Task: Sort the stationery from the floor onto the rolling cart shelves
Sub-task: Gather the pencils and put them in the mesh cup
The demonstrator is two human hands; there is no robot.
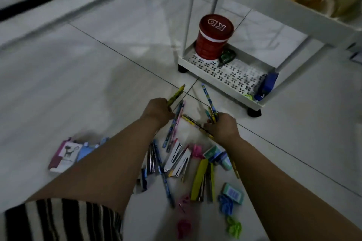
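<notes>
Both fists are full as I watch: my left hand (157, 110) grips a yellow pencil (176, 95), my right hand (222, 126) a pencil bundle (210, 103), tips aimed at the cart's bottom shelf (223, 72) just beyond, nearer my right.

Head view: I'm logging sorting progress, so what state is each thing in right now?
Left hand: grips a yellow pencil.
Right hand: grips blue patterned pencils.
Red tub: upright, lid on, on the cart's bottom shelf.
Correction tape: lying beside the tub.
Blue stapler: lying in the shelf's corner.
Yellow stapler: still on the floor.
</notes>
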